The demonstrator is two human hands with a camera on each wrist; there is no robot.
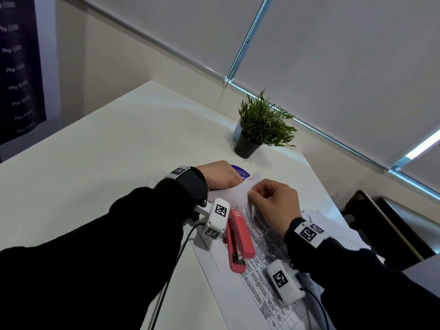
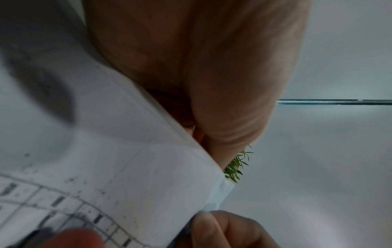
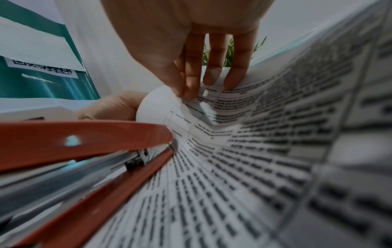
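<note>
Here left hand [image 1: 220, 173] and right hand [image 1: 273, 201] pinch paper corner [image 1: 240, 189] beside stapler [image 1: 238, 239].

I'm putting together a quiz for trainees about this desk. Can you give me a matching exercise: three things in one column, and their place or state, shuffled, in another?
Things:
1. stapler
2. plant
3. sheets

Place or state:
A. far corner curled up, held by the left hand and right hand
B. lying on the sheets, no hand on it
C. in a dark pot at the far edge of the table

Pairs: 1-B; 2-C; 3-A
</note>
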